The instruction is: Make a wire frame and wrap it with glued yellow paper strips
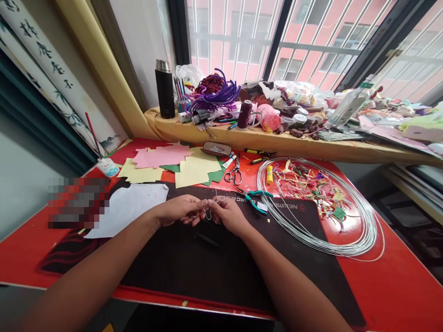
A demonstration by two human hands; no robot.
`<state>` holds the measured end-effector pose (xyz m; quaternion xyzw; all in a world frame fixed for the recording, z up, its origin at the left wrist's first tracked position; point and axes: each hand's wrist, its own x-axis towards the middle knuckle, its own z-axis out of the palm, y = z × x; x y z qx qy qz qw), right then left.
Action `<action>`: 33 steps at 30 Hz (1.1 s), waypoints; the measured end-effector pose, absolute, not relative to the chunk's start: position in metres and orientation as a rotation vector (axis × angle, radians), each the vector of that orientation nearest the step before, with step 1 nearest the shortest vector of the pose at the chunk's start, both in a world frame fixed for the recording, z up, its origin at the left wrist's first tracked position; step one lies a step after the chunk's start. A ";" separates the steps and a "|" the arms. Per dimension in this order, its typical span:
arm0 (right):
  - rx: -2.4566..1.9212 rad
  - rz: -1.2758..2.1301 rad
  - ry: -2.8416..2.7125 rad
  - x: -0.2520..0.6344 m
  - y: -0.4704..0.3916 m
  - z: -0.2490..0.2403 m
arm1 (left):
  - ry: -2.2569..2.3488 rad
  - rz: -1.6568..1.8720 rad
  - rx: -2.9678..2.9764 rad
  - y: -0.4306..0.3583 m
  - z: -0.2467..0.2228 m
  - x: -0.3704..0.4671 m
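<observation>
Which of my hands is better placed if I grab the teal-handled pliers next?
Probably your right hand: the teal-handled pliers lie close by, ahead and rightward. Your left hand is farther away. Both hold bent wire.

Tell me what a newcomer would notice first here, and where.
Probably the coil of silvery wire, lying on the right of the red table around a litter of colourful scraps. Next, perhaps, the purple bundle on the cloth-covered windowsill, and the left hand and right hand meeting over the dark mat with thin bent wire between them.
</observation>
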<state>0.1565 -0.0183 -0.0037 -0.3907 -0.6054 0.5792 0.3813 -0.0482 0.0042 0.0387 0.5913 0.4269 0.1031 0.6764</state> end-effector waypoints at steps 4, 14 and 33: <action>-0.965 1.492 -1.502 0.156 -0.019 -0.001 | 0.958 0.237 1.221 0.006 0.037 -0.048; -0.971 1.514 -1.539 0.161 -0.019 0.000 | 0.944 0.312 1.079 0.005 0.039 -0.048; -0.970 1.403 -1.705 0.165 -0.019 0.004 | 0.864 0.117 0.989 0.014 0.041 -0.043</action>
